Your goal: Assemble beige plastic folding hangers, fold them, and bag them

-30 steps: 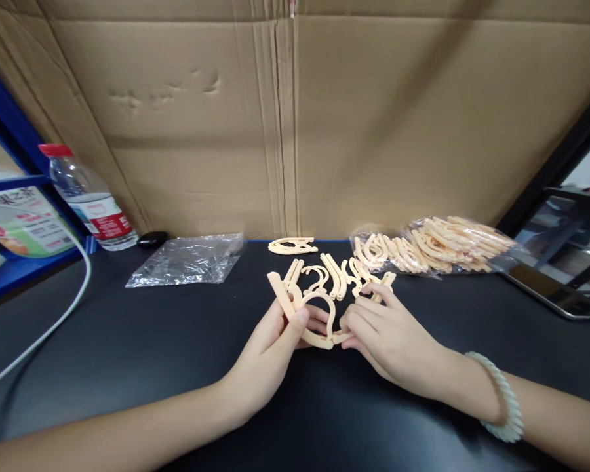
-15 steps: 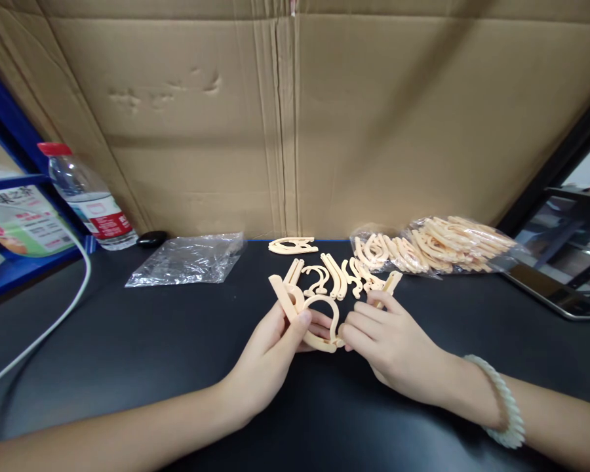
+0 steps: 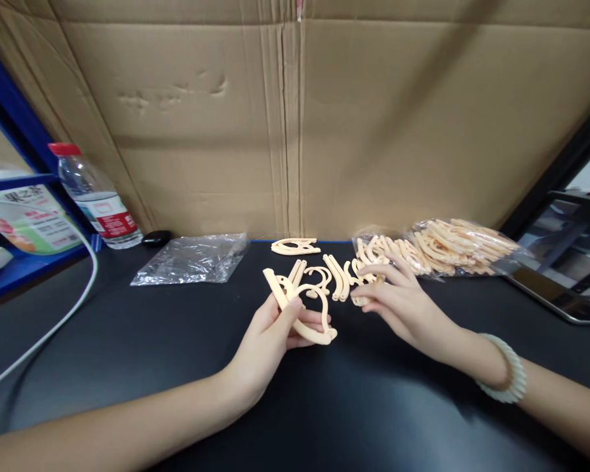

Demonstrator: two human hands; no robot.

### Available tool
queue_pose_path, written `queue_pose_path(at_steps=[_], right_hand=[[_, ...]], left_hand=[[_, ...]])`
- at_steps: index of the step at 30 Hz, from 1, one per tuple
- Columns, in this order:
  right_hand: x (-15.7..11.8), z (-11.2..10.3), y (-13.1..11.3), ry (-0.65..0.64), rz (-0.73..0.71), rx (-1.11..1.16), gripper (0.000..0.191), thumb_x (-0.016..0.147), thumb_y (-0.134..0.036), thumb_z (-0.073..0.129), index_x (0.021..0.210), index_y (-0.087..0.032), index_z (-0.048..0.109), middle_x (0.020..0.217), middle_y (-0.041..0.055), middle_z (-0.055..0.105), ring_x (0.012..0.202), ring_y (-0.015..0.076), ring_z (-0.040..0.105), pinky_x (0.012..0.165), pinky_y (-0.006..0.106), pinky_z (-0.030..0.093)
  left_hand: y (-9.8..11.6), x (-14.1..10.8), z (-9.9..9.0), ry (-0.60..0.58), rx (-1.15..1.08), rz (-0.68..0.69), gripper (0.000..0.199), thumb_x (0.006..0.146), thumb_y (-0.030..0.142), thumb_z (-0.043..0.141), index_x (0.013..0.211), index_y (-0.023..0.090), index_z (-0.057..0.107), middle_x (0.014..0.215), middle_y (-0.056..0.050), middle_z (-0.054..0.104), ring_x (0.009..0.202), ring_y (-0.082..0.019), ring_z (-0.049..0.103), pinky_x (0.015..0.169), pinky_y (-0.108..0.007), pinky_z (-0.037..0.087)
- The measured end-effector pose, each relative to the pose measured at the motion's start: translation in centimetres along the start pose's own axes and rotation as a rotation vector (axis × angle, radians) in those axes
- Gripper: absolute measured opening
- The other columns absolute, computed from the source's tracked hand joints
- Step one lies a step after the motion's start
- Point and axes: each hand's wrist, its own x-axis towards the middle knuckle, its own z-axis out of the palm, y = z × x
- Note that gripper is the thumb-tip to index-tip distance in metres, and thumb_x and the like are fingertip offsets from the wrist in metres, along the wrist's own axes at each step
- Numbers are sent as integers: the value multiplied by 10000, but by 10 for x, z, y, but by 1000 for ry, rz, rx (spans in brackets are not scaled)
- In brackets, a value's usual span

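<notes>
My left hand (image 3: 268, 337) grips a partly joined beige plastic folding hanger (image 3: 316, 335), its bars and curved hook standing up between thumb and fingers. To the right, my right hand (image 3: 398, 295) is slightly blurred, its fingers bent around a beige hanger arm (image 3: 358, 301) of which only short bits show. Behind the hands lie loose pieces: a pair of long curved arms (image 3: 337, 278), short straight bars (image 3: 297, 270), round hooks (image 3: 319, 275) and small S-shaped pieces (image 3: 353, 270), the last partly covered by my right fingers.
A folded beige hanger (image 3: 295, 246) lies near the cardboard wall (image 3: 201, 144). Bags of beige parts (image 3: 462, 246) sit at back right, beside a phone-like device (image 3: 555, 295). On the left are a flat clear bag (image 3: 191, 259), a bottle (image 3: 101, 203), a black object (image 3: 156, 238) and a white cable (image 3: 86, 288).
My right hand has moved away from the hanger in my left hand, up toward the loose pieces, and its arm piece has turned. My left hand has shifted slightly left, still holding the hanger.
</notes>
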Motion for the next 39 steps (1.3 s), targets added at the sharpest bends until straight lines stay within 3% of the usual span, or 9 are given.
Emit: queue_pose_path(at_steps=[2,5,11,23,27,33,36,39], right_hand=[[1,4,9,1,39,-3,221,930,-90,452,1041,-226,586,1076,66,659,1156,243,513,1025,506,339],[4,13,16,12,91,48,202,935,-107,446,1011,-216,598,1144,102,616,1084,245,545,914,454,455],[7,22,18,-30,166,187,205,942,-120,427,1012,-207,599,988,86,641,933,211,603,839,392,519],[4,20,16,-155,173,145,181,940,-161,477,1074,-184,597,967,73,666,923,207,602,894,436,479],[6,21,16,-154,122,98,139,947,-196,502,1016,-180,621,995,75,686,979,219,594,931,462,443],[7,24,15,-152,95,63,229,973,-170,431,1071,-161,638,1032,75,703,975,218,603,928,453,450],[7,22,12,-169,74,72,287,978,-183,411,1205,-159,586,1174,90,665,1106,230,572,989,472,435],[9,21,7,-260,41,90,375,975,-209,420,1340,-162,494,1359,98,557,1299,248,453,1087,502,369]], left_hand=[[0,-1,1,-12,3,8,216,951,349,499,1012,143,492,831,-94,748,801,-236,729,807,-411,570],[-1,-2,1,-37,6,14,224,947,365,504,1008,151,487,818,-86,748,804,-241,729,811,-417,568],[-2,-1,0,-58,8,17,227,939,371,518,1010,157,486,812,-80,752,798,-238,731,792,-401,574],[0,-1,1,-74,6,18,249,919,391,549,986,157,496,801,-80,748,777,-225,729,758,-362,575],[0,-1,2,-66,7,17,262,908,401,562,983,159,492,794,-84,749,770,-229,730,752,-359,573],[-1,-1,3,-60,3,16,266,905,397,567,997,157,496,786,-80,748,752,-224,728,734,-351,574],[-1,-1,3,-60,0,21,264,908,396,566,997,156,502,777,-72,747,737,-208,724,732,-339,574],[-1,-1,3,-47,1,21,274,907,397,568,1019,155,504,782,-69,746,737,-201,717,737,-340,575]])
